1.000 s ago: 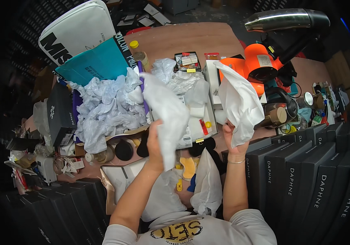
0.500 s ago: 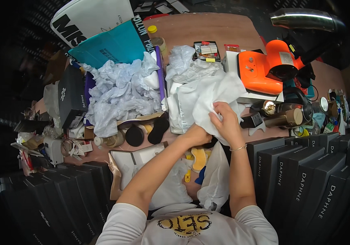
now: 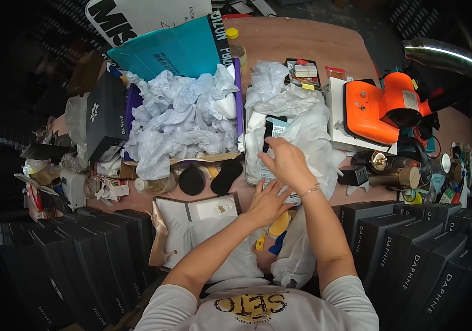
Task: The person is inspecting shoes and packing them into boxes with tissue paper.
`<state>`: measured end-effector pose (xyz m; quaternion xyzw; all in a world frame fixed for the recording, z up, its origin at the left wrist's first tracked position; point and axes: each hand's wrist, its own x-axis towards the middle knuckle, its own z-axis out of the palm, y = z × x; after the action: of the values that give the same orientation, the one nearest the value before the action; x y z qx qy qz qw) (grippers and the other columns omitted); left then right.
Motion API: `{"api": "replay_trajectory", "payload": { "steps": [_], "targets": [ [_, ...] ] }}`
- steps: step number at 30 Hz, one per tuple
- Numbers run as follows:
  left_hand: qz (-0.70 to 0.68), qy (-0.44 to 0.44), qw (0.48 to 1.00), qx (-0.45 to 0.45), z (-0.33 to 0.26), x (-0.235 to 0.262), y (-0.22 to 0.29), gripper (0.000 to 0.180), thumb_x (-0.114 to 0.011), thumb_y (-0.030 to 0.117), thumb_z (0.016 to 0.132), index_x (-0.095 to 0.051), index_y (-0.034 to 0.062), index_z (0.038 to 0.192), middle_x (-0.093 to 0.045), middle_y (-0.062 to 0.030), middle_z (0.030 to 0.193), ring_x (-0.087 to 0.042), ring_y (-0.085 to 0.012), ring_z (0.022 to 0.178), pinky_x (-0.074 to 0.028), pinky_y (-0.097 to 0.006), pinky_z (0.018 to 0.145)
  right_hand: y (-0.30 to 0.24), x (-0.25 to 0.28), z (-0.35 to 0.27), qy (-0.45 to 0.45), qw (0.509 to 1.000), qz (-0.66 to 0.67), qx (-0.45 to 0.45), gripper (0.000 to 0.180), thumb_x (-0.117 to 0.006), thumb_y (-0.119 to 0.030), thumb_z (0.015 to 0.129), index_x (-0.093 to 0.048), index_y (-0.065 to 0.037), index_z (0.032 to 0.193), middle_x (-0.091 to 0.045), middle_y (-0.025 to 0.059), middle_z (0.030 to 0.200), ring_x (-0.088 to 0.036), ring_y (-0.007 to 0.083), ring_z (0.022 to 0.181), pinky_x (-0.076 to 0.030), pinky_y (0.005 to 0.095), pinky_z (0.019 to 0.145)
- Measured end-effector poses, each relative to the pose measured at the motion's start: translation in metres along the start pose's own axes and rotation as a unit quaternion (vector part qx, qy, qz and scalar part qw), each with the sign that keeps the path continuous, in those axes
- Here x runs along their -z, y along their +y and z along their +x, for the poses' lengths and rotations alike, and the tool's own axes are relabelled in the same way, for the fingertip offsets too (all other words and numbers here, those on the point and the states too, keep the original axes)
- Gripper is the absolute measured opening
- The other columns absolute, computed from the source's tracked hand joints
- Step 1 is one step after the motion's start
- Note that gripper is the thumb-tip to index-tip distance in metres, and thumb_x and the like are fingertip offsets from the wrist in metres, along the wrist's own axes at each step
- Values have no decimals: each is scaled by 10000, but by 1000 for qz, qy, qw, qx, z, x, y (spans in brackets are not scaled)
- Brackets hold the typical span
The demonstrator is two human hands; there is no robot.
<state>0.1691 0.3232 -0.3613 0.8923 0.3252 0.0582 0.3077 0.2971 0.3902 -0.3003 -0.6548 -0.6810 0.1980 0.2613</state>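
Observation:
A white tissue sheet (image 3: 313,132) lies spread over a pale box (image 3: 253,143) in the middle of the table. My right hand (image 3: 287,163) rests flat on the sheet with its fingers apart. Just below it, at the sheet's near edge, my left hand (image 3: 266,203) has its fingers spread and grips nothing. A black item with a white label (image 3: 276,129) shows under the sheet beside my right fingertips. More crumpled tissue (image 3: 272,85) lies at the box's far end.
A purple box heaped with crumpled white tissue (image 3: 181,121) stands to the left, a teal lid (image 3: 175,52) behind it. An orange machine (image 3: 379,107) sits to the right. Black boxes (image 3: 412,259) are stacked at both near sides. An open white box (image 3: 192,220) lies before me.
A second ago both hands held the white sheet up in the air. They brought it down over the box, and now they lie open on it.

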Motion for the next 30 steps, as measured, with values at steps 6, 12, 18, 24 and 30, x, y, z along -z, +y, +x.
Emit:
{"api": "replay_trajectory", "payload": {
  "steps": [6,12,18,24,30],
  "targets": [
    [54,-9,998,-13,-5,-6,-10,475,-555,357,897,-509,120,1306,-469,-153,1326,-394,-308,1264,-216,-529,1070,36,-82,16,-82,983,154,-62,271,-599,-225,858,-603,36,934,-611,227,722,-602,425,723,-490,428,663],
    [7,46,999,-19,-5,-5,-5,529,-565,358,898,-453,127,1360,-487,-162,1296,-413,-324,1240,-227,-500,1075,107,-19,-12,6,891,355,-283,203,-480,-156,961,-621,-14,991,-633,57,714,-586,139,600,-504,290,551],
    [-248,238,937,55,-11,0,-20,501,-659,189,859,-473,56,1305,-512,-170,1231,-534,-264,1081,-443,-370,890,141,-15,-33,31,733,623,-271,245,-496,-161,979,-567,-49,1185,-659,51,1021,-646,142,838,-544,309,710],
    [-498,336,777,189,15,39,-13,438,-670,120,871,-500,-35,1243,-575,-103,1080,-579,-131,844,-499,-231,703,148,-26,-44,30,674,706,-217,258,-513,-153,971,-546,-36,1198,-635,75,1127,-624,191,1024,-516,355,889],
    [-404,332,840,144,7,54,-12,183,-620,80,902,-644,-68,1008,-605,-47,878,-534,-87,751,-424,-203,662,159,-23,-41,72,655,724,-202,237,-511,-178,977,-531,-33,1164,-640,81,1096,-633,201,991,-540,373,839]
  ]
}}
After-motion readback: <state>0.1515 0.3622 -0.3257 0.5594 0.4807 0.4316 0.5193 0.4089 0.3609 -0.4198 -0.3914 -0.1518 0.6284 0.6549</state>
